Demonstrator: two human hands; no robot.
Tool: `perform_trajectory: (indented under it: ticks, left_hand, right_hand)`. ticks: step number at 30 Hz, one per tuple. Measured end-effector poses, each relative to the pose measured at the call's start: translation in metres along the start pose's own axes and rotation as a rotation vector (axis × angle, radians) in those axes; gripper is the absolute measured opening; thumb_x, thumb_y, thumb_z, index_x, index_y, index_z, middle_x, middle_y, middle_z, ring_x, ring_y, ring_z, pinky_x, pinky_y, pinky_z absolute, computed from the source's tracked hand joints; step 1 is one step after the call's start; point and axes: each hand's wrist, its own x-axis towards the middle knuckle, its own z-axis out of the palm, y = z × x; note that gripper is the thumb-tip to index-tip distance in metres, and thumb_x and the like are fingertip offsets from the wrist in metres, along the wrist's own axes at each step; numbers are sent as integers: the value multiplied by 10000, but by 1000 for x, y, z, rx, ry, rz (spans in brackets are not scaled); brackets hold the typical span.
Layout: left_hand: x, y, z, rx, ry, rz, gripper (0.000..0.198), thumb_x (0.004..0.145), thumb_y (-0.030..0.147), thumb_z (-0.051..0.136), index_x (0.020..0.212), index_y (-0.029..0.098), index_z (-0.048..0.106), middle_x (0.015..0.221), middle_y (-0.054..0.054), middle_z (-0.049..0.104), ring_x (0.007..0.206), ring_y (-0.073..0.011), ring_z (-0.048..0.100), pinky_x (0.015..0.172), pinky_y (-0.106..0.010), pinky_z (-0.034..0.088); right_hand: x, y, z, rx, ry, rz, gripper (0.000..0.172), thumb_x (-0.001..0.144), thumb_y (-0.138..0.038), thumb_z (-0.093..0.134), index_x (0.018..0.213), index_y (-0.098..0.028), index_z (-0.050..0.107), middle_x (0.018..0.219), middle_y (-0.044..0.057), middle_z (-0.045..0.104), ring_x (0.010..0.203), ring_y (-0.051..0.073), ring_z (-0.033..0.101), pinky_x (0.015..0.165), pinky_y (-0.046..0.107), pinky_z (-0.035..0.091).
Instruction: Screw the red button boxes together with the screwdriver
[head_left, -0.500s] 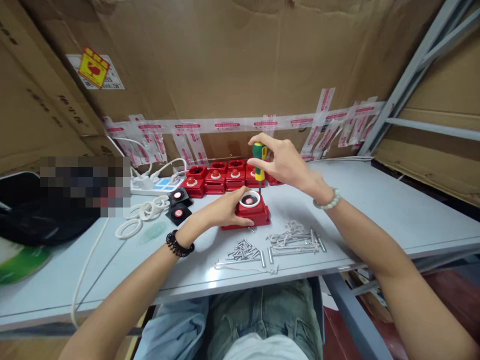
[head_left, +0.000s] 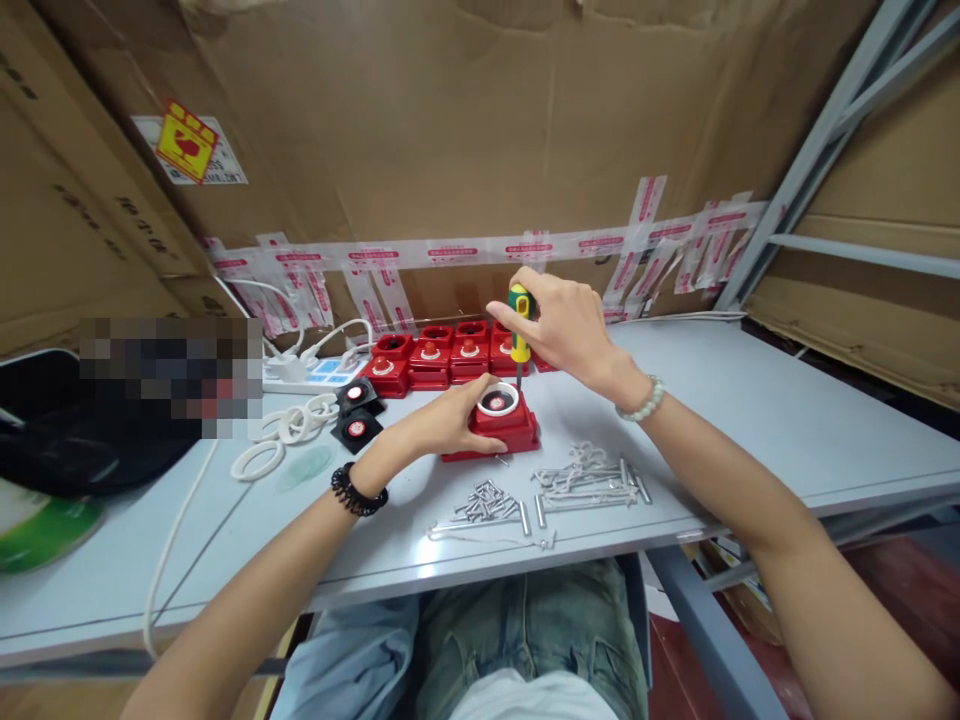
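My left hand [head_left: 448,421] grips the left side of a red box [head_left: 501,425] with a white ring and black centre on top, holding it down on the grey table [head_left: 750,420]. My right hand [head_left: 566,325] is closed round the top of a green and yellow screwdriver [head_left: 518,325], which stands upright with its tip down at the back of the red box. A pile of screws [head_left: 487,502] and long metal pins [head_left: 589,477] lies just in front of the box.
A row of several red boxes [head_left: 442,358] stands behind against the cardboard wall. White rings [head_left: 289,430], two black square parts [head_left: 355,412] and a white power strip [head_left: 307,372] lie to the left. A dark bag [head_left: 75,440] sits far left. A metal rack [head_left: 825,140] stands at the right.
My right hand's fingers have wrapped tighter round the screwdriver's handle and the hand has shifted slightly. The left hand and the box have stayed put.
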Motion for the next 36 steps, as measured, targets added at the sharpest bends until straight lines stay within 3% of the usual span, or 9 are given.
perform_trajectory:
  ticks: [5, 10, 16, 20, 22, 27, 30, 33, 36]
  left_hand:
    - [-1, -1, 0, -10, 0, 4, 684, 713, 539, 716, 1233, 184, 452, 1223, -142, 618, 1054, -313, 623, 852, -382, 484]
    - [-1, 0, 0, -10, -1, -11, 717, 701, 547, 721, 1245, 161, 458, 1278, -165, 592, 1114, -336, 602, 880, -394, 479]
    - [-1, -1, 0, -17, 0, 0, 698, 706, 548, 713, 1237, 172, 459, 1242, -152, 607, 1086, -323, 609, 865, -391, 481]
    - [-1, -1, 0, -14, -2, -6, 688, 700, 543, 721, 1227, 186, 459, 1235, -143, 610, 1075, -319, 613, 861, -393, 482]
    - [-1, 0, 0, -18, 3, -7, 691, 693, 538, 729, 1227, 190, 460, 1249, -143, 606, 1103, -326, 602, 881, -396, 477]
    - [-1, 0, 0, -35, 11, -5, 689, 684, 530, 732, 1226, 196, 468, 1233, -131, 617, 1084, -323, 610, 877, -399, 477]
    - [-1, 1, 0, -39, 13, -7, 675, 681, 526, 731, 1209, 191, 477, 1182, -124, 636, 1021, -309, 629, 840, -386, 485]
    - [-1, 1, 0, -32, 22, -12, 676, 679, 527, 737, 1203, 185, 482, 1165, -122, 638, 994, -300, 633, 824, -373, 489]
    - [-2, 1, 0, -32, 42, 1, 701, 680, 530, 744, 1223, 177, 478, 1190, -128, 627, 1019, -302, 624, 848, -375, 488]
  right_hand:
    - [2, 6, 1, 361, -168, -161, 339, 873, -250, 476, 1197, -188, 557, 976, 42, 664, 758, 149, 567, 712, 285, 409]
    - [0, -1, 2, 79, 19, -29, 329, 879, -477, 518, 921, -179, 651, 686, 30, 606, 638, 173, 520, 655, 310, 361]
    - [0, 3, -8, 342, -178, -148, 307, 882, -247, 461, 1142, -184, 609, 958, 47, 676, 713, 140, 545, 689, 279, 392]
    - [0, 3, -5, 122, -49, -62, 324, 892, -464, 504, 953, -179, 644, 744, 38, 644, 637, 157, 512, 656, 305, 372]
    - [-1, 3, -5, 46, -34, -20, 334, 909, -449, 472, 1015, -175, 631, 791, 61, 651, 683, 179, 536, 673, 321, 377]
    - [2, 9, -9, 364, -269, -209, 368, 861, -225, 501, 1227, -198, 531, 938, 35, 650, 711, 134, 543, 678, 279, 409]
    - [3, 8, -5, 240, -147, -148, 213, 845, -355, 583, 981, -194, 612, 754, 7, 609, 593, 124, 462, 618, 285, 371]
    - [2, 5, 0, 3, 31, 8, 290, 860, -472, 549, 839, -187, 595, 609, 9, 531, 557, 149, 423, 597, 311, 324]
    - [3, 8, -1, 52, -25, -12, 259, 908, -401, 458, 931, -181, 591, 697, 36, 584, 607, 164, 478, 626, 318, 346]
